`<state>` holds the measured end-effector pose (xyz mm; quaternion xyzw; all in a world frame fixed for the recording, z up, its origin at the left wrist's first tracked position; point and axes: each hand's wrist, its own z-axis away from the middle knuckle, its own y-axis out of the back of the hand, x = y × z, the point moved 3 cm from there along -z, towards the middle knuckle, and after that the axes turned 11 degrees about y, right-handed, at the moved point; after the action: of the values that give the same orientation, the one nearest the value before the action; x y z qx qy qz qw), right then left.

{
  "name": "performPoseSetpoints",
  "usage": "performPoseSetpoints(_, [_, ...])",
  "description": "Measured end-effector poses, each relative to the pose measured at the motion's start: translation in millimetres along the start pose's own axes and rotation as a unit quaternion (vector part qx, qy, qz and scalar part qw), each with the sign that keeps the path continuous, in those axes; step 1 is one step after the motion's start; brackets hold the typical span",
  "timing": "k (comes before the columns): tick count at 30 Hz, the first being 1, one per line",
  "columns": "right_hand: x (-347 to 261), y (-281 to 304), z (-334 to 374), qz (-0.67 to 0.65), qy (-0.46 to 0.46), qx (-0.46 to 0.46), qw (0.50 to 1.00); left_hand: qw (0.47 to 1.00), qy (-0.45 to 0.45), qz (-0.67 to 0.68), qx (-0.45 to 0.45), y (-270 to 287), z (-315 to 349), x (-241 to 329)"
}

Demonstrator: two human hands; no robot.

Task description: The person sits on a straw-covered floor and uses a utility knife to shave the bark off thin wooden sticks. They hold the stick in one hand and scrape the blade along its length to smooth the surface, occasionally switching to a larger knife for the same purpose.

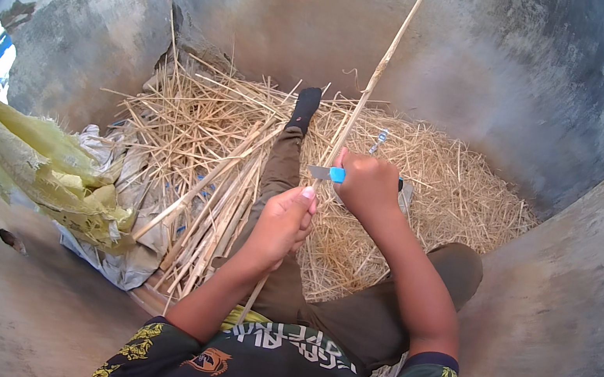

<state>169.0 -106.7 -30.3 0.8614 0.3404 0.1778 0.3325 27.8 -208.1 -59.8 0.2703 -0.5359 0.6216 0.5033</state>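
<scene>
A long pale wooden or bamboo stick runs slantwise from my lap up toward the far wall. My left hand is closed round its lower part, thumb on top. Just above, my right hand is a fist round a knife with a blue handle. The knife's short metal blade points left and lies across the stick, close above my left thumb. Most of the handle is hidden by my right fingers. A thin curl stands off the stick's upper part.
Pale shavings heap up on the right. Several split sticks lie left of my outstretched leg. A torn yellow sack rests at far left. A small clear and blue item sits on the shavings. A curved grey wall surrounds me.
</scene>
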Motion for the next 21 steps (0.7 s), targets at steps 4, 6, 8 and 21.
performPoseSetpoints(4, [19.9,-22.1,7.1,0.019,-0.068,-0.084,0.994,1.000,-0.007,-0.017,0.025,-9.0,-1.3,-15.5])
performPoseSetpoints(6, [58.8,-9.8,-13.7,0.052,-0.158,-0.096,0.981,0.999,0.002,-0.032,0.039,-13.0,6.4,-27.5])
performPoseSetpoints(8, [82.6,-3.9,-12.7,0.067,-0.214,-0.097,0.970,0.998,-0.015,-0.068,0.007,-21.4,6.0,-36.7])
performPoseSetpoints(21, [63.4,26.4,0.3,-0.133,-0.273,-0.083,0.949,0.965,0.148,0.129,-0.174,-6.4,-5.6,-14.6])
